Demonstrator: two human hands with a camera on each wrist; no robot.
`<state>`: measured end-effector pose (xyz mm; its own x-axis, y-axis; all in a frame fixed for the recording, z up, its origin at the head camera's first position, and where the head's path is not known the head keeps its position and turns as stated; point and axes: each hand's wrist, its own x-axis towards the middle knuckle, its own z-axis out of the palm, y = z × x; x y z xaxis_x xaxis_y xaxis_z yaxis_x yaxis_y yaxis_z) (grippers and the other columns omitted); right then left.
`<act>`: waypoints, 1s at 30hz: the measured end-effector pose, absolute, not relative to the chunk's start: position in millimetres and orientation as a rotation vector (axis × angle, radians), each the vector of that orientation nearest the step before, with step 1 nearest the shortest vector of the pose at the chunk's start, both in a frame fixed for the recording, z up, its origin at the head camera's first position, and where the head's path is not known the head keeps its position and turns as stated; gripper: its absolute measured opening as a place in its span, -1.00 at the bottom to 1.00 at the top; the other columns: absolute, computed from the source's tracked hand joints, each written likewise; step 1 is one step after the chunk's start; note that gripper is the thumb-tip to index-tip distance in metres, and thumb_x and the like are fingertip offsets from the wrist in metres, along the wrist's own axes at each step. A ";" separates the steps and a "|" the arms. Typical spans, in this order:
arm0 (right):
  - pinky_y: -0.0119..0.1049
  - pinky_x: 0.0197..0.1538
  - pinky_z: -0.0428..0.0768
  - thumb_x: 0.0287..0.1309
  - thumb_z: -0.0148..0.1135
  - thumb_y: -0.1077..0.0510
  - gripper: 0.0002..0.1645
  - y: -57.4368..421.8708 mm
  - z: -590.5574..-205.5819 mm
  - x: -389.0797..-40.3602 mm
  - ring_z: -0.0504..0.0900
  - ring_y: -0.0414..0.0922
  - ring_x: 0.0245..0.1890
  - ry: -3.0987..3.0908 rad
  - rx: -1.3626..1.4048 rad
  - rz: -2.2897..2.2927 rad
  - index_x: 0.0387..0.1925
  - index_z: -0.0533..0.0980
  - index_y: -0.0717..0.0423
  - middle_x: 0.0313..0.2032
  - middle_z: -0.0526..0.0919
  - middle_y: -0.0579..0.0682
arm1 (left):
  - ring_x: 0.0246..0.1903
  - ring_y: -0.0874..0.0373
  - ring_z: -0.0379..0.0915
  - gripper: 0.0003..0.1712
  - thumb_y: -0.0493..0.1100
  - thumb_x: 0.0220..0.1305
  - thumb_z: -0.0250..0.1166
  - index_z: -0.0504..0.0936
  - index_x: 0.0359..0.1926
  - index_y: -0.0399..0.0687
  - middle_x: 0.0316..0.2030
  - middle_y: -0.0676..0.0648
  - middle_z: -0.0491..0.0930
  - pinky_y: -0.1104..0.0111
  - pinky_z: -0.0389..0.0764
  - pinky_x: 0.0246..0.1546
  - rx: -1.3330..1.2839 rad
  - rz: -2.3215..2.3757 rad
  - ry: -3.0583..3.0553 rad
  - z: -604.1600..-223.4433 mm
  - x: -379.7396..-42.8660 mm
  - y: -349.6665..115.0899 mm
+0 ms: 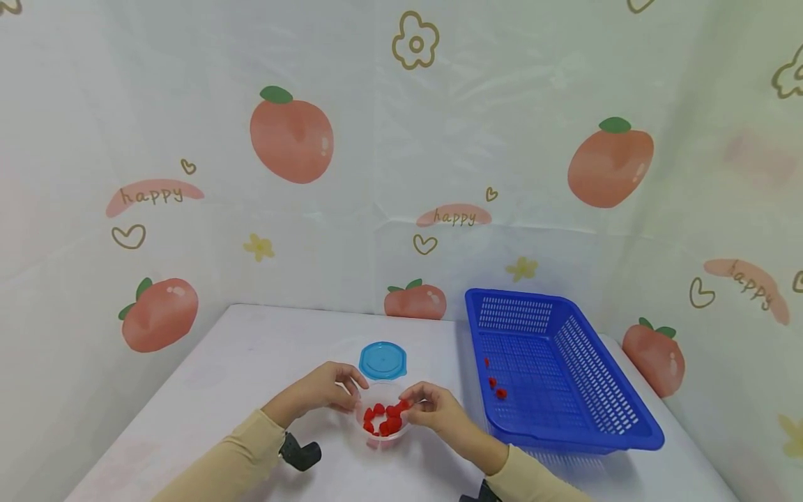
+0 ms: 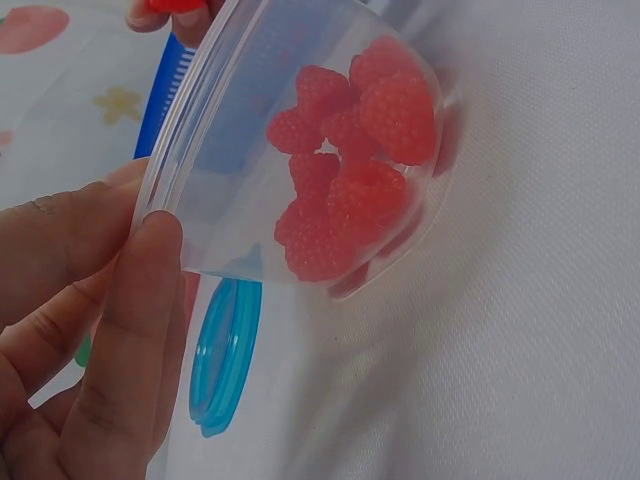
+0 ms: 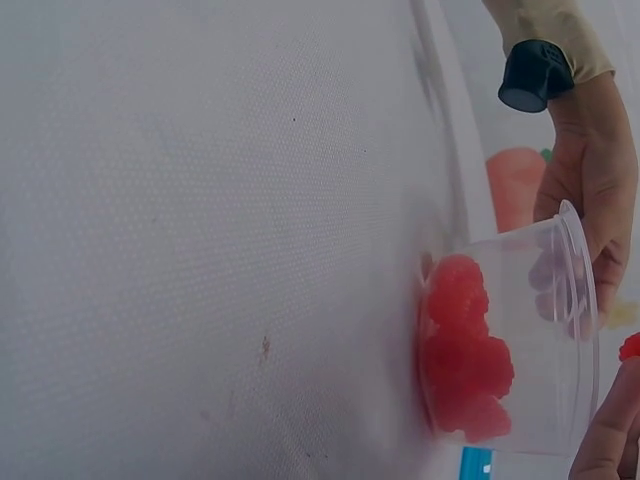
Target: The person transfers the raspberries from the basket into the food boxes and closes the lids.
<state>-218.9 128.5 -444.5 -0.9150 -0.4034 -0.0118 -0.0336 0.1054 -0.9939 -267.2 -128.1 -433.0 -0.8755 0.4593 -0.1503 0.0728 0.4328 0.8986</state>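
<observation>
A clear round plastic tub (image 2: 225,235) stands on the white table with several red raspberries (image 2: 370,200) in its bottom. My left hand (image 1: 326,388) pinches the tub's rim at its left side, thumb and fingers on either side of the edge in the left wrist view. My right hand (image 1: 437,410) is at the tub's right rim and pinches one raspberry (image 3: 630,347) at its fingertips, just over the opening. Behind the tub lies a blue lid (image 1: 383,360), flat on the table.
To the right stands a large blue plastic basket (image 1: 617,439) with slotted walls. Inside it, along its left side, lie a few small red raspberries (image 1: 501,394). A white curtain (image 1: 351,251) printed with fruit hangs behind and beside the table (image 1: 276,341).
</observation>
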 end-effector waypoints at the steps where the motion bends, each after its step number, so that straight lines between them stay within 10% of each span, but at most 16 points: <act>1: -0.49 -0.16 0.62 0.09 0.27 0.31 -0.61 128.6 -444.4 -218.9 0.52 -0.21 -0.34 2.104 -0.433 -1.876 -0.04 0.47 0.43 -0.23 0.60 0.02 | -0.40 0.15 0.57 -0.67 -0.35 0.06 0.38 0.61 -0.09 -0.25 -0.37 -0.07 0.54 0.27 0.72 -0.29 0.454 1.426 2.317 -433.0 -267.3 -128.2; 30: -0.48 -0.13 0.64 0.11 0.30 0.29 -0.57 128.7 -444.7 -220.5 0.55 -0.19 -0.30 2.111 -0.424 -1.843 0.00 0.48 0.44 -0.30 0.57 -0.08 | -0.43 0.15 0.58 -0.66 -0.34 0.03 0.41 0.62 -0.11 -0.21 -0.38 -0.07 0.54 0.26 0.72 -0.30 0.425 1.416 2.342 -435.9 -268.2 -127.5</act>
